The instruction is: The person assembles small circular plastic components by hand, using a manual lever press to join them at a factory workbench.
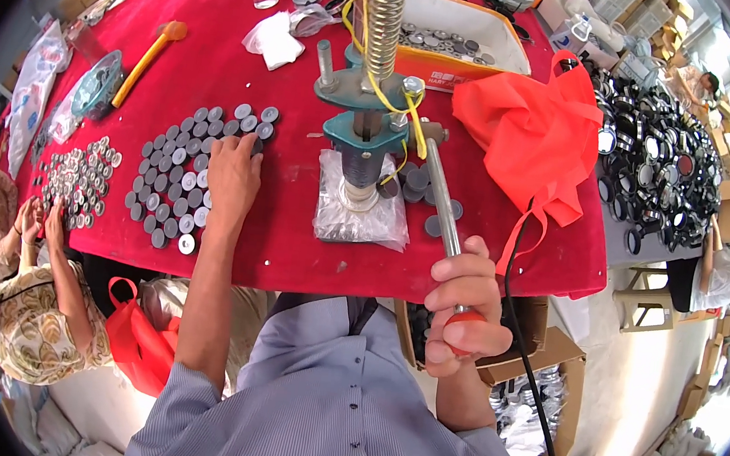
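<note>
A green hand press (364, 139) with a tall coil spring stands on the red-covered table, its base wrapped in clear plastic (363, 230). My right hand (467, 314) is closed round the red knob at the end of the press's metal lever (445, 196), to the right of the press. At the right edge of a group of grey round caps (177, 174), my left hand (235, 177) has its fingers curled down among them. Whatever those fingertips hold is hidden under the hand. More grey discs (419, 180) lie just behind the press, partly covered by the lever.
A red bag (536, 126) and an open box of metal parts (456, 37) lie beyond the press. At left are small metal rings (81, 180) and a yellow-handled hammer (146, 67). A co-worker's hands (44, 221) work there. A black cable (534, 393) hangs at right.
</note>
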`<state>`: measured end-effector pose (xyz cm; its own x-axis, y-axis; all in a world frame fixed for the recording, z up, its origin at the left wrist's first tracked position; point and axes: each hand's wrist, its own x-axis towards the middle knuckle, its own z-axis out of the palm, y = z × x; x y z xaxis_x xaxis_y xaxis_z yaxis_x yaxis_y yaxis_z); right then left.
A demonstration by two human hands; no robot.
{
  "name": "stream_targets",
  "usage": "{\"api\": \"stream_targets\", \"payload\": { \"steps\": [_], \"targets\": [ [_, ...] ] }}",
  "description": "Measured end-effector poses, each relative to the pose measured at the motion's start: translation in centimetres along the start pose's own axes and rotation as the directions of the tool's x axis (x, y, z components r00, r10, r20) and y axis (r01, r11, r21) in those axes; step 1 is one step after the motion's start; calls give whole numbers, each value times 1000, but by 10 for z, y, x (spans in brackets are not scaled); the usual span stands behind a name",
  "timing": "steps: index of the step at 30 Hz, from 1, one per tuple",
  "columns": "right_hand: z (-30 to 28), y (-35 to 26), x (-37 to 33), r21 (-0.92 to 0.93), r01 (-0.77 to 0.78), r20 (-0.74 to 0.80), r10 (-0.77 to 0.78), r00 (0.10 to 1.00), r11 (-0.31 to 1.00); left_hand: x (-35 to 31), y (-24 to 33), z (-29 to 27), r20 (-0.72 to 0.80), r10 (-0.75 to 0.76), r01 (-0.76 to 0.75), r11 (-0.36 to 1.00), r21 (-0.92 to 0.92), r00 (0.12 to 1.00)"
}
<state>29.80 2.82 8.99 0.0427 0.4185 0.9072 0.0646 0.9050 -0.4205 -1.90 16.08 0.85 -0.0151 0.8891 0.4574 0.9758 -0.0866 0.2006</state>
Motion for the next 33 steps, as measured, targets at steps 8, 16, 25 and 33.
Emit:
{"api": "stream_targets", "payload": {
  "steps": [8, 16, 25, 33],
  "targets": [
    [-3, -1, 77, -66, -18, 170, 29, 985, 998, -23, 37, -23, 96, -98, 126, 931, -341, 991],
    [27, 36, 168, 131, -176, -41, 182, 982, 976, -31, 106, -44, 131, 15, 73, 762, -644, 991],
    [25, 34, 166, 133, -199, -20, 204, 979, 971, -23, 130, -31, 141, 119, -24, 840, -542, 983],
    [8, 17, 108, 158, -69, 0, 70, 998, 985, -25, 116, -35, 78, 144, -61, 766, -640, 986]
  ]
}}
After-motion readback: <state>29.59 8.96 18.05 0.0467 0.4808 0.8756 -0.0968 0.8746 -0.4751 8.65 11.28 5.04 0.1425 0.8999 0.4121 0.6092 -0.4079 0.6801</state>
